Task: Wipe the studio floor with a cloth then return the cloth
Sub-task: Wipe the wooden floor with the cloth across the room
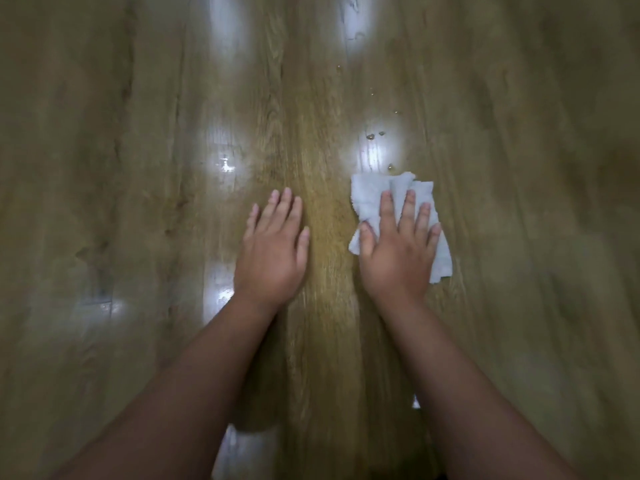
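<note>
Cloth (367,199), crumpled, flat on the floor (138,168) under my right hand (398,251), fingers spread, pressing. Left hand (272,251) spread on bare boards. Droplets (375,135) just ahead; the bunched cloth may smear them rather than lift them.

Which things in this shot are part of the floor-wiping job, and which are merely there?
Job:
- crumpled white cloth, pressed flat under right hand
- glossy wood-grain plank floor
- small water droplets beyond the cloth

Merely there:
- left hand, resting flat on bare floor

Small droplets (375,135) scattered on the wood planks, amid bright glare patches (223,161) of reflected light
</note>
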Tool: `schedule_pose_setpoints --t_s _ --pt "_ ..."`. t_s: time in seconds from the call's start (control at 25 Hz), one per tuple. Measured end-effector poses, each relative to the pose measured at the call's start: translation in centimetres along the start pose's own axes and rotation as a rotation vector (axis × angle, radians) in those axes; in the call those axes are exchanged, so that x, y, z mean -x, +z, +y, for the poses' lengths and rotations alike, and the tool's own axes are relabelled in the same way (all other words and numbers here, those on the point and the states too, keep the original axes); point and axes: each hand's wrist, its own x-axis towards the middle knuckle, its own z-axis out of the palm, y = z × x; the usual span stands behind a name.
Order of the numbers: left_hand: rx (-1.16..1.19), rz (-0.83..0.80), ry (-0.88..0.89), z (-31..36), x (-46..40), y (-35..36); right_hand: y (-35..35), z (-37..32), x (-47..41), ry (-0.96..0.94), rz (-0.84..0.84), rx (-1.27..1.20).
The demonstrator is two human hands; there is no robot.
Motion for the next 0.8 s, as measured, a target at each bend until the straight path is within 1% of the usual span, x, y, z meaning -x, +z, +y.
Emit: schedule_pose_setpoints --t_s 0.12,0.16,0.2,0.24,0.36,0.44,0.48,0.56,0.64,0.68,0.76,0.8 --pt "-0.002 0.018 -0.019 -0.8 0.2 0.1 -1.3 2.0 -0.2 -0.182 -0.095 0.044" --pt "-0.005 0.023 -0.013 -1.2 0.2 0.0 -1.9 3.5 -0.7 -0.219 -0.134 0.051" --pt "-0.008 0.025 -0.008 -1.5 0.3 -0.1 -2.5 5.3 -1.4 -0.208 -0.147 0.065" --pt "-0.002 0.027 -0.004 -1.4 0.2 -0.1 -3.2 7.7 -2.4 -0.131 -0.128 0.082" --pt "0.012 0.042 -0.007 -0.8 -0.1 0.2 -5.4 14.8 -5.6 0.207 -0.066 0.07" --pt "0.002 0.049 -0.016 -0.8 -0.2 0.4 -5.7 15.6 -6.2 0.325 -0.055 0.076" --pt "-0.006 0.051 -0.018 -0.8 -0.1 0.3 -5.3 14.5 -5.8 0.336 -0.034 0.076" --pt "-0.008 0.065 -0.052 0.0 0.1 0.2 -4.1 10.8 -3.9 0.236 -0.003 0.061" --pt "0.032 0.064 -0.093 2.4 -0.2 0.6 -3.0 7.3 -1.4 0.066 -0.023 0.038" --pt "0.042 0.05 -0.077 4.2 -0.5 1.1 -2.6 6.4 -0.3 -0.019 -0.038 0.043" --pt "0.027 0.019 0.003 7.5 -0.9 2.4 -2.5 7.0 -0.5 -0.15 -0.089 0.052" --pt "0.017 0.007 0.029 8.6 -1.2 2.9 -2.7 8.4 -1.5 -0.171 -0.105 0.061"
